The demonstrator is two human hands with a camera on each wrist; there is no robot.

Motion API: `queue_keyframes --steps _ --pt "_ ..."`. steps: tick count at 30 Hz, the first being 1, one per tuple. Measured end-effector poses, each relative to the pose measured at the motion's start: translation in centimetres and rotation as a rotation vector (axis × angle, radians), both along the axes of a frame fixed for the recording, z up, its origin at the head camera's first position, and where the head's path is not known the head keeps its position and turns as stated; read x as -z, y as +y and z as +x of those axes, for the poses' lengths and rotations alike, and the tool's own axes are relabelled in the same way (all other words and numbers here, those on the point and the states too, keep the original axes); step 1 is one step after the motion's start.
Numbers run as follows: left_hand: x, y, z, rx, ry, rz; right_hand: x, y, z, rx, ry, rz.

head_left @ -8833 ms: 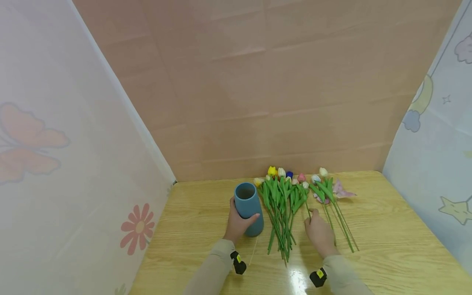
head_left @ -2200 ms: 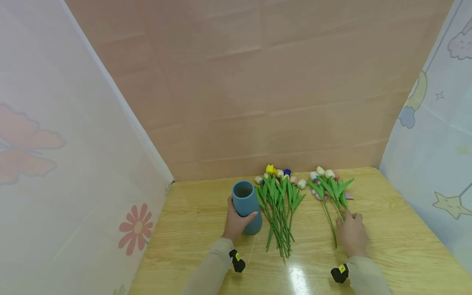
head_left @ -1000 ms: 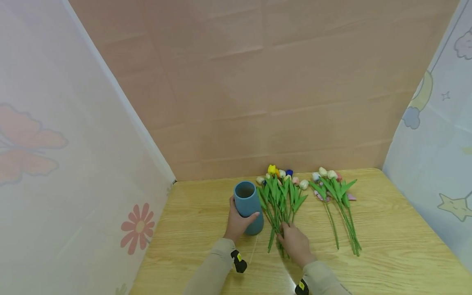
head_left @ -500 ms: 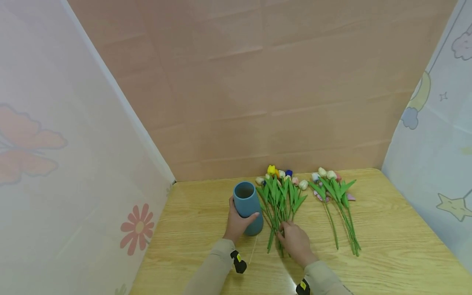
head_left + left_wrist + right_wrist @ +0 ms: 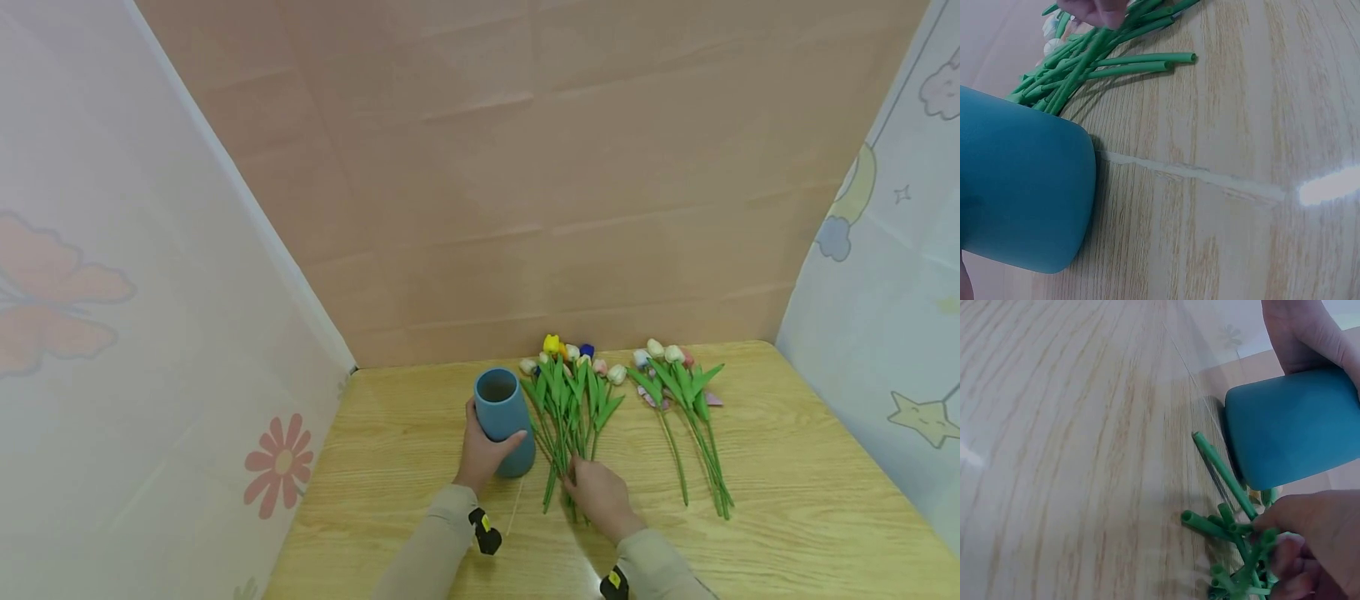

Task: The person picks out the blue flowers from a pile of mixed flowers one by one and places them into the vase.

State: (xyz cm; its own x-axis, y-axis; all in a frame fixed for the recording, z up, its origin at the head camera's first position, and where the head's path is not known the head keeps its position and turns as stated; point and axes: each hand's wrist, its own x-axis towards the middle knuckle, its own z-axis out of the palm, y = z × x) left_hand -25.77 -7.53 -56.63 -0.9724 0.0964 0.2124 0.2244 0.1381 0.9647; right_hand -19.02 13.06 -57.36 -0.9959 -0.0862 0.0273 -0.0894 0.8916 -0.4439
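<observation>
My left hand (image 5: 480, 457) grips a blue vase (image 5: 512, 417) from its left side, thumb across the front. The vase stands upright with its dark mouth open to the top. Just right of it lies a pile of artificial tulips (image 5: 558, 400), with yellow, orange, white, blue and pink heads pointing to the back wall. My right hand (image 5: 602, 498) is low over this pile, thumb and fingers pinching among the green stems. In the right wrist view, the fingers (image 5: 1285, 515) close round a stem (image 5: 1219, 469); the other fingers are partly hidden by the stem ends.
A smaller group of tulips (image 5: 678, 383) with white and pink heads lies to the right, over a pale purple butterfly-like piece (image 5: 713, 401). A pale line (image 5: 1191, 172) runs along the wooden table (image 5: 405, 450) near the vase. A brown wall sheet (image 5: 480, 208) stands behind.
My right hand first held a tulip right of the pile, later stood at the right-hand group, which has grown, and is now back at the pile's stems. My left hand keeps holding the vase.
</observation>
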Motion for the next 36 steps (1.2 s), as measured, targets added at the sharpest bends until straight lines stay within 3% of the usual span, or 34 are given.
queue_keyframes --steps 7,14,26,36 --pt "0.1 0.0 -0.1 0.004 -0.005 0.004 0.1 -0.4 -0.1 -0.013 -0.019 -0.005" --pt "-0.4 0.0 0.0 0.004 0.008 0.0 0.1 -1.3 -0.5 -0.026 0.085 0.073" --pt "-0.2 0.1 0.0 -0.01 -0.019 -0.009 0.7 -1.9 -0.6 -0.019 0.116 0.077" --pt "-0.5 0.1 0.2 -0.016 -0.012 -0.014 0.4 -1.9 0.1 0.026 0.051 -0.16"
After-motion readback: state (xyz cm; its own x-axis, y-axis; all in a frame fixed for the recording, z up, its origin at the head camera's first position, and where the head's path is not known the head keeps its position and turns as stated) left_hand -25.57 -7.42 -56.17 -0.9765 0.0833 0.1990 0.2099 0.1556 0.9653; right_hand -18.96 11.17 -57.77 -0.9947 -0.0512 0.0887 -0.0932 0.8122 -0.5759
